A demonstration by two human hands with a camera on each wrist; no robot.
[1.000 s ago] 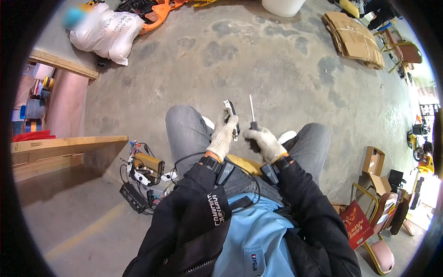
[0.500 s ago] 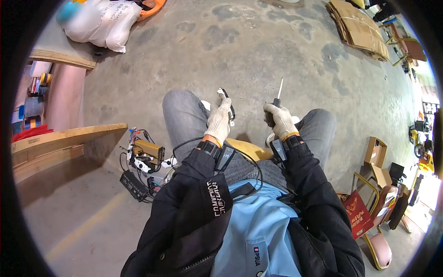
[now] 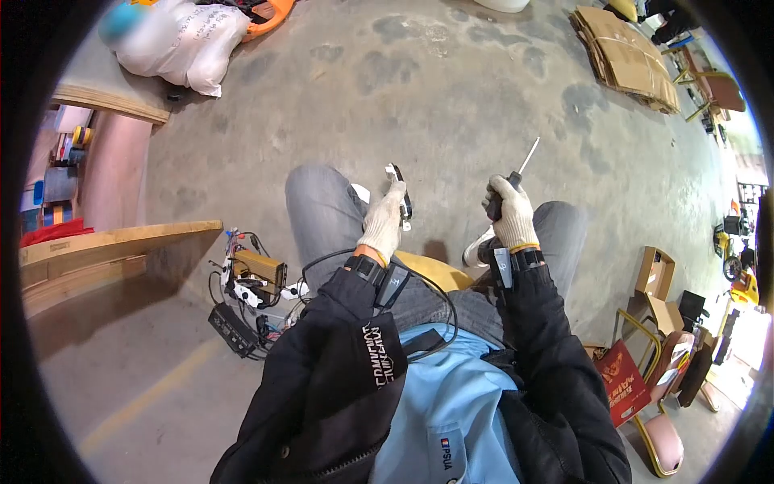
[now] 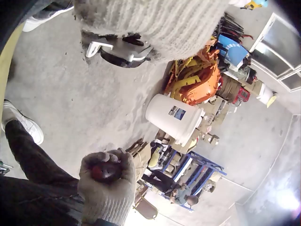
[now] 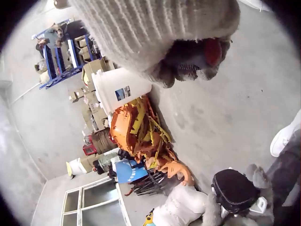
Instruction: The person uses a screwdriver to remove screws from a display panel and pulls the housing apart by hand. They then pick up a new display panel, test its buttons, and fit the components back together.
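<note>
Both hands wear pale knit gloves and are held over the lap, well apart. My left hand (image 3: 383,218) grips a small black part with silvery metal brackets (image 4: 124,52). The right wrist view shows its rounded black face (image 5: 234,189) between the left glove's fingers. My right hand (image 3: 513,216) holds a screwdriver (image 3: 528,156) by its dark handle, the bare shaft pointing up and to the right, away from the part. In the right wrist view the red end of the handle (image 5: 212,52) shows beneath the curled fingers.
On the floor to the left lie a gold box (image 3: 260,270) and a black adapter (image 3: 232,329) among tangled cables. A wooden bench edge (image 3: 121,242) stands beyond them. Flattened cardboard (image 3: 625,60) lies far right, chairs and a red bag (image 3: 622,383) near right.
My right hand has moved right, away from the left, and the screwdriver has swung from nearly upright to tilted right. The left hand shifts only slightly, still holding the black part.
</note>
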